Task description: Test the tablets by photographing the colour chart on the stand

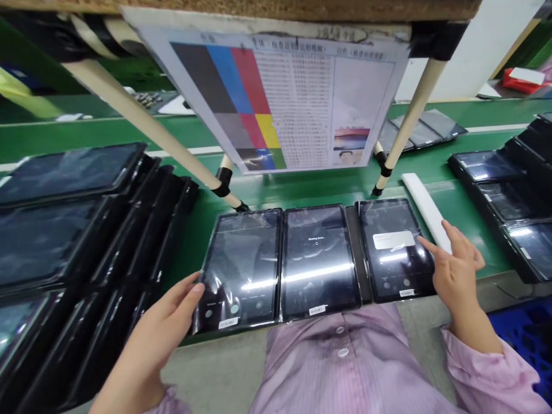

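Note:
Three tablets in clear film lie side by side at the front edge of the green table. The left tablet (244,259) shows small round icons near its bottom. "Shutting down..." stands on the middle tablet (318,264). A white pop-up box is lit on the right tablet (399,267). My left hand (172,316) rests at the left tablet's left edge, thumb on its border, holding that edge. My right hand (457,264) is over the right tablet's right edge, index finger extended at the pop-up's right end, the other fingers apart and nothing held.
Stacked tablets (64,167) rise at the left, with more tablets (495,167) at the right. A printed colour chart (297,103) hangs from a pipe frame (414,115) above the table. A white bar (426,210) lies behind my right hand. A blue crate (524,333) sits lower right.

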`<control>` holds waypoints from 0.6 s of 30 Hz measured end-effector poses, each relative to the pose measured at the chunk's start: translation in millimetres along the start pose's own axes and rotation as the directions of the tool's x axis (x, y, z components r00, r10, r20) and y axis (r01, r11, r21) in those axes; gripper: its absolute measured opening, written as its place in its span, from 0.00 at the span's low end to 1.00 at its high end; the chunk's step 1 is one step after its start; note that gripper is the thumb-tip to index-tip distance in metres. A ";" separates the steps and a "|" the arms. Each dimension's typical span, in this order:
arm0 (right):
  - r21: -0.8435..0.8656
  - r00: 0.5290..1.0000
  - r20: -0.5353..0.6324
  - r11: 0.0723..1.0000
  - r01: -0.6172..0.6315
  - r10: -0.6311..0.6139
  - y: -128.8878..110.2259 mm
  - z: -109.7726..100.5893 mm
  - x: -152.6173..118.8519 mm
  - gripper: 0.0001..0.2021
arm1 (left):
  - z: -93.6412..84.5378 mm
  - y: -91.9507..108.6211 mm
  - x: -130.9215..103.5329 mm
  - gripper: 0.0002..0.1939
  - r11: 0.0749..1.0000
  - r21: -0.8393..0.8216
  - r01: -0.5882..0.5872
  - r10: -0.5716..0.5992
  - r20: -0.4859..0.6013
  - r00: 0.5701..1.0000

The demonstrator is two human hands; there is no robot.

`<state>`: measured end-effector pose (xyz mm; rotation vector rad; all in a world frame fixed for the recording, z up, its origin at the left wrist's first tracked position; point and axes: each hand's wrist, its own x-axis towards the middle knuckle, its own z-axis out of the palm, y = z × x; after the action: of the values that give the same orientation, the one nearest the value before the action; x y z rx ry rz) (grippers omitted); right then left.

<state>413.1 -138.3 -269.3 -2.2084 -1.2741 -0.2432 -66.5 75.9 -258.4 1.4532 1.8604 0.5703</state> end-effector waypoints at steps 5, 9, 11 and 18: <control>0.416 0.926 0.244 0.832 -0.368 0.287 38.0 21.5 16.9 0.37 | 0.4 10.6 -2.7 0.08 0.945 -0.246 0.214 -0.198 0.089 0.976; 0.533 0.844 0.480 0.684 -0.498 0.241 41.8 49.5 25.0 0.38 | 4.0 16.8 -1.2 0.05 0.943 -0.278 0.181 -0.182 0.024 0.983; 0.556 0.833 0.509 0.655 -0.511 0.217 38.6 57.1 28.4 0.41 | 6.1 20.0 -3.6 0.04 0.945 -0.286 0.159 -0.169 -0.010 0.986; 0.577 0.823 0.533 0.628 -0.522 0.195 44.4 59.4 48.4 0.41 | 6.5 39.5 -26.6 0.17 0.841 -0.435 0.322 -0.245 0.225 0.943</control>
<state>468.7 -86.4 -314.6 -1.7862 -0.8410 0.8248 -32.4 60.7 -228.0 0.8576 1.6246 0.6738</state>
